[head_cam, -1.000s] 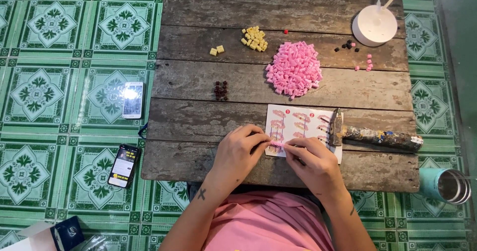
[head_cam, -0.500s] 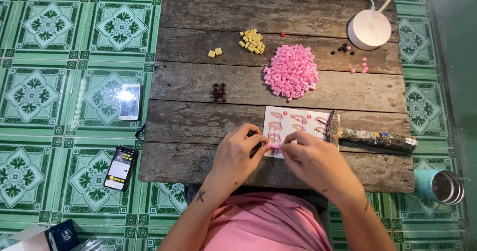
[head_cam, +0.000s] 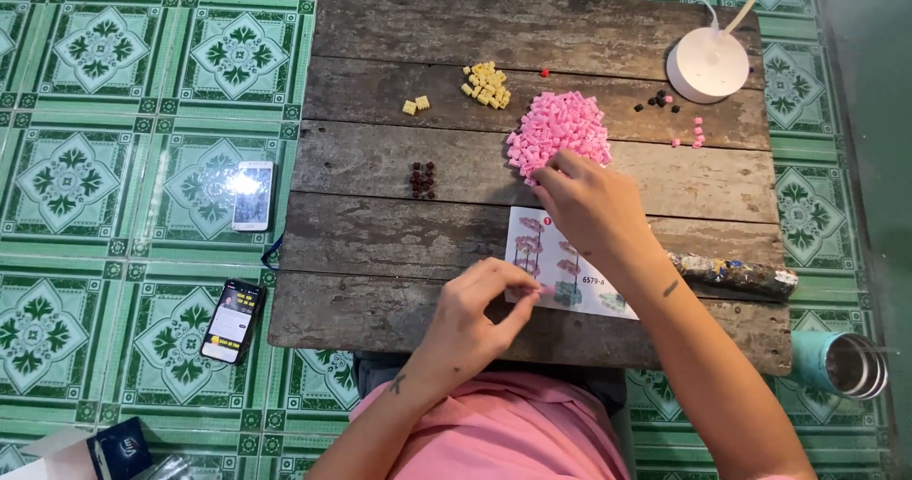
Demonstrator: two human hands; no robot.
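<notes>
Head view, yellow bricks [head_cam: 486, 84], dark bricks [head_cam: 423, 180], white lamp base [head_cam: 708, 65], phones on floor [head_cam: 253, 196]

This looks like a room in a home, used for a hobby. The floor [head_cam: 114, 90] is laid with green patterned ceramic tiles. On it stands a low desk [head_cam: 380, 24] of weathered wooden planks, with a small white lamp [head_cam: 708, 65] at one corner. Two phones [head_cam: 254, 195] lie on the tiles beside the desk, and a teal drinking tumbler [head_cam: 841, 366] rests on the floor.
</notes>
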